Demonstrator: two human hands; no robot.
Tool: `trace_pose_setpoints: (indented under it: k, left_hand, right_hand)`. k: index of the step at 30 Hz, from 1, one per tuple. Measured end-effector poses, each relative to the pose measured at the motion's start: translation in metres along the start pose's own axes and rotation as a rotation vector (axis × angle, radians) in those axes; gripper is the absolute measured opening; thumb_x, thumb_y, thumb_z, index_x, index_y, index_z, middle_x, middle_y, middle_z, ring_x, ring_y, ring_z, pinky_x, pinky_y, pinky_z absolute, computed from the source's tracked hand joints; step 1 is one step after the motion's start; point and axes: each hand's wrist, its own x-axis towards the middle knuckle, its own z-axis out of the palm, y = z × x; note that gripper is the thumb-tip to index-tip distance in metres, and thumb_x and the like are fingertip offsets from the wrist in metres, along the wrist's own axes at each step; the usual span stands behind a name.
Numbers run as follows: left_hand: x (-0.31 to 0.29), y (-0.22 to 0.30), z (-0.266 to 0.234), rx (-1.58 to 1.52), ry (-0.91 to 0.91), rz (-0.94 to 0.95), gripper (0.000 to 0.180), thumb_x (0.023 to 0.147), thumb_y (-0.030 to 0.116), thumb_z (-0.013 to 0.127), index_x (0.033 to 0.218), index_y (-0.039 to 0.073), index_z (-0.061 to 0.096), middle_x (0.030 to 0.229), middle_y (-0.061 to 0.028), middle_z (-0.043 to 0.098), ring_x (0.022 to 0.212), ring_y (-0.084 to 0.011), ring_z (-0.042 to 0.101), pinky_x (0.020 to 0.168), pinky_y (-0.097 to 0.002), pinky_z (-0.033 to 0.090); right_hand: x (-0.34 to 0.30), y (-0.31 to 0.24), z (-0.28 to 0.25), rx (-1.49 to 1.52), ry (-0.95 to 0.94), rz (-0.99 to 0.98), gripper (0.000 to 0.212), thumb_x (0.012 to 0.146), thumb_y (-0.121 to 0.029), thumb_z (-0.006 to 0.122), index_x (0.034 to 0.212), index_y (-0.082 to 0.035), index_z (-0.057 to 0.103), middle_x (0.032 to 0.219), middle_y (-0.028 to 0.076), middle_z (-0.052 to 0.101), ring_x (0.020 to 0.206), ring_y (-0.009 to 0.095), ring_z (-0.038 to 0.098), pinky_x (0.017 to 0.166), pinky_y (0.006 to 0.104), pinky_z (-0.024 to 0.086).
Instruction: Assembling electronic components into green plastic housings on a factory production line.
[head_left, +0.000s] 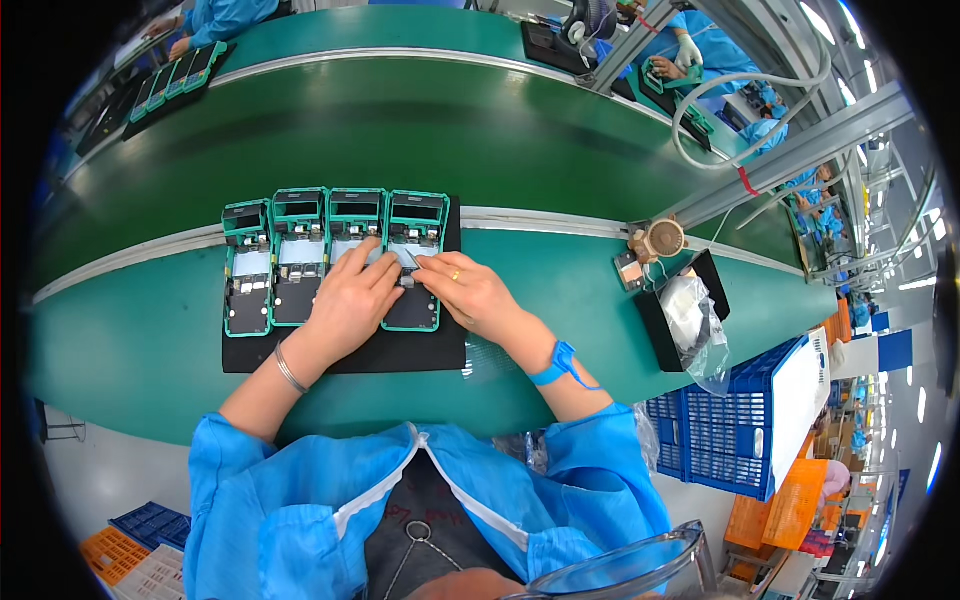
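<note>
Several green-framed electronic housings with dark panels and small parts inside lie side by side on a black mat (345, 357). My left hand (345, 300) rests over the third housing (356, 206), its fingers stretched toward the rightmost housing (410, 316). At that rightmost housing, my right hand (470, 290) pinches something thin near a pale patch in its middle; the fingers hide most of it. Both hands meet over this housing's left and middle part. The leftmost housing (249, 303) and the second housing (296, 303) lie untouched, each with a whitish rectangle inside.
At right on the green table (560, 290) stand a small round brown device (660, 240) and a black box (655, 330) holding white plastic. A blue crate (715, 425) is beside the table. Beyond runs a green belt (400, 120); co-workers handle similar housings across it.
</note>
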Motion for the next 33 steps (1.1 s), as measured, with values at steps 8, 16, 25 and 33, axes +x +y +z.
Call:
trace_pose_setpoints:
  k: [8,16,25,33]
  left_hand:
    - [-0.0035,0.0048,0.006,-0.032,-0.008,-0.063,0.037,0.083,0.014,0.073,0.114,-0.002,0.064,0.122,-0.012,0.063,0.114,-0.0327,0.056,0.094,-0.0423,0.048]
    - [-0.0046,0.0036,0.0084,-0.041,-0.019,-0.065,0.037,0.083,0.014,0.072,0.115,-0.002,0.064,0.123,-0.0119,0.063,0.112,-0.0317,0.056,0.093,-0.0411,0.049]
    - [-0.0045,0.0028,0.0075,-0.039,-0.03,-0.067,0.038,0.083,0.014,0.071,0.116,-0.002,0.063,0.125,-0.0116,0.061,0.113,-0.0314,0.055,0.095,-0.0412,0.048]
    - [0.0014,0.0039,0.0045,-0.018,-0.041,-0.053,0.032,0.085,0.019,0.07,0.112,0.004,0.061,0.127,-0.0137,0.061,0.114,-0.0329,0.055,0.093,-0.0419,0.046]
  right_hand:
    - [0.0009,0.007,0.0081,-0.045,-0.042,-0.023,0.036,0.074,0.001,0.066,0.11,0.002,0.068,0.115,0.018,0.068,0.105,0.034,0.064,0.089,0.0388,0.055]
    - [0.0018,0.0081,0.0107,-0.063,-0.052,-0.026,0.038,0.073,0.002,0.064,0.111,0.001,0.068,0.116,0.017,0.068,0.105,0.033,0.064,0.09,0.0393,0.054]
    - [0.0066,0.0071,0.0097,-0.033,-0.044,-0.021,0.034,0.073,0.0,0.064,0.107,0.003,0.068,0.112,0.017,0.068,0.101,0.031,0.063,0.088,0.0386,0.054]
    - [0.0046,0.0012,0.0083,-0.102,-0.056,-0.051,0.035,0.071,-0.001,0.065,0.106,0.003,0.067,0.109,0.017,0.068,0.1,0.031,0.063,0.086,0.0387,0.055]
